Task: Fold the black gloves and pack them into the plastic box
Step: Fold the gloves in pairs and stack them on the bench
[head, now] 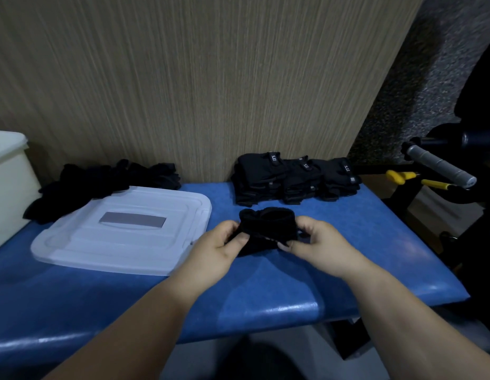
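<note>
A black glove (267,227) lies bunched on the blue padded bench (293,283), held between both hands. My left hand (219,248) pinches its left edge and my right hand (315,242) pinches its right edge. Behind it, against the wall, stand neat stacks of folded black gloves (295,178) with small labels. A loose heap of unfolded black gloves (101,182) lies at the back left. The white plastic box (8,176) stands at the far left edge, only partly in view. Its translucent lid (123,229) lies flat on the bench.
A wood-grain wall panel (197,78) rises directly behind the bench. To the right stands dark equipment with a grey-gripped handle (441,167) and yellow-handled tools (419,179). The bench's front edge runs close to my body.
</note>
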